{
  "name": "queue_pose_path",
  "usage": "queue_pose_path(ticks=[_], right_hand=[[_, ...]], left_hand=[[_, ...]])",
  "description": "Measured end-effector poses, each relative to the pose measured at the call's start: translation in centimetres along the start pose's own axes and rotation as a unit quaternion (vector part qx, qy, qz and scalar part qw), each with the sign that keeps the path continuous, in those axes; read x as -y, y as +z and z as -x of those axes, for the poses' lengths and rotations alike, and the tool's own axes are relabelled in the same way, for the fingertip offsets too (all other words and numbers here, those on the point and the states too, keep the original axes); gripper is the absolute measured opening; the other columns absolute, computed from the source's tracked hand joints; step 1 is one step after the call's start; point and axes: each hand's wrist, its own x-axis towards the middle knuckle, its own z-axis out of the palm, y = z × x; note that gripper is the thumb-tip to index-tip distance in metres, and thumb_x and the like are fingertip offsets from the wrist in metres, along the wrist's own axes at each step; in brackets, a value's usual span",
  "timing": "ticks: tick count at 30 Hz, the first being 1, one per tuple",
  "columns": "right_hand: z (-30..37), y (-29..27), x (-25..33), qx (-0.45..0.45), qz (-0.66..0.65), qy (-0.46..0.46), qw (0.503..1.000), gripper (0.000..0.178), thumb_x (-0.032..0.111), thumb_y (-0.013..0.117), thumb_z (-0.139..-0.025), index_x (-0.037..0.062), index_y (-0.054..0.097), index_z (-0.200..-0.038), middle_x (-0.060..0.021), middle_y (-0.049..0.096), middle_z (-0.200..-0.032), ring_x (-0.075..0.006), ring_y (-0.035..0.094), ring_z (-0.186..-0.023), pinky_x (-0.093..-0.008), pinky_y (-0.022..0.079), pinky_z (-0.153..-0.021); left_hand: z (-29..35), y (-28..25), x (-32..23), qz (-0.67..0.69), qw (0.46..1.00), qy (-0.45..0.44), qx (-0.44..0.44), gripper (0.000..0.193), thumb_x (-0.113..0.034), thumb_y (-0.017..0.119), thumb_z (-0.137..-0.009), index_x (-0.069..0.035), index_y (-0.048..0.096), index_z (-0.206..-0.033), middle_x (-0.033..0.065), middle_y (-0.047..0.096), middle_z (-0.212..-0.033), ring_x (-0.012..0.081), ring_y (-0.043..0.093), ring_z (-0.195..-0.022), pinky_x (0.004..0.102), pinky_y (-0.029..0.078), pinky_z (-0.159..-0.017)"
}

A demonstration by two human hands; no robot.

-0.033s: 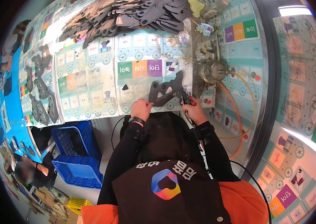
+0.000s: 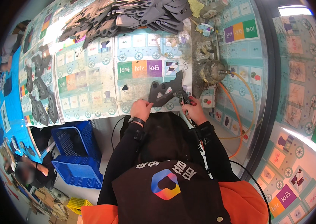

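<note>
A dark grey flat cut piece (image 2: 159,98) with holes and a triangular opening lies at the table's near edge in front of me. At its lower left corner my left hand (image 2: 140,110) pinches the edge between thumb and fingers. My right hand (image 2: 194,111) is wrapped round a spray gun (image 2: 183,98) with red parts, its dark metal head over the piece's right side. My fingers partly hide the gun's body. A small black triangle (image 2: 125,87) rests on the table left of the piece.
A big pile of similar grey pieces (image 2: 128,16) covers the far table; several more (image 2: 41,87) lie at the left. At the right stands a grimy metal pot (image 2: 212,71) with an orange hose (image 2: 236,112) and a yellow hose (image 2: 254,93). Blue crates (image 2: 77,171) sit below left, near another person (image 2: 34,173).
</note>
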Motion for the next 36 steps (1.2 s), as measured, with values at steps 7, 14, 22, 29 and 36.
queue_pose_path(ticks=[7,14,22,29,36], right_hand=[[-0.4,-0.8,0.5,-0.019,-0.009,-0.007,1.000,0.017,-0.005,0.058,-0.078,0.0001,0.061,-0.095,-0.0035,0.059,-0.071,-0.0130,0.052,-0.052,-0.0274,0.039,-0.049],[-1.0,-1.4,0.5,-0.041,-0.035,0.001,0.999,0.015,-0.001,0.059,-0.080,0.0014,0.062,-0.095,-0.0045,0.060,-0.065,-0.0105,0.051,-0.047,-0.0251,0.032,-0.042],[-1.0,-1.7,1.3,-0.037,0.011,-0.008,0.999,0.018,0.005,0.061,-0.080,0.0015,0.061,-0.098,-0.0039,0.061,-0.067,-0.0094,0.049,-0.048,-0.0247,0.032,-0.042],[-1.0,-0.6,1.8,-0.037,0.003,-0.006,0.999,0.017,0.004,0.061,-0.078,0.0011,0.061,-0.095,-0.0038,0.060,-0.067,-0.0095,0.047,-0.046,-0.0246,0.032,-0.042],[-1.2,-1.0,0.9,-0.015,0.007,0.003,1.000,0.017,0.000,0.060,-0.078,0.0027,0.064,-0.094,-0.0016,0.061,-0.066,-0.0094,0.050,-0.047,-0.0255,0.033,-0.044]], left_hand=[[0.0,-0.1,-0.1,0.004,1.000,-0.003,0.001,0.030,-0.036,0.073,-0.087,-0.007,0.079,-0.086,0.0176,0.072,-0.081,0.0373,0.069,-0.079,0.0456,0.054,-0.072],[0.1,-0.1,-0.1,-0.003,1.000,-0.003,0.001,0.031,-0.038,0.073,-0.087,-0.008,0.079,-0.087,0.0182,0.071,-0.080,0.0379,0.069,-0.079,0.0461,0.054,-0.071],[0.0,0.0,0.1,0.004,1.000,-0.004,-0.005,0.031,-0.038,0.073,-0.087,-0.008,0.079,-0.087,0.0173,0.071,-0.081,0.0376,0.069,-0.080,0.0463,0.054,-0.072],[-0.1,0.2,0.3,0.011,1.000,-0.012,0.000,0.031,-0.038,0.074,-0.086,-0.007,0.079,-0.087,0.0172,0.072,-0.082,0.0378,0.069,-0.080,0.0461,0.054,-0.072],[-0.2,0.4,0.4,0.010,1.000,-0.026,-0.001,0.025,-0.036,0.077,-0.083,-0.012,0.080,-0.084,0.0161,0.073,-0.082,0.0367,0.070,-0.081,0.0453,0.056,-0.072]])
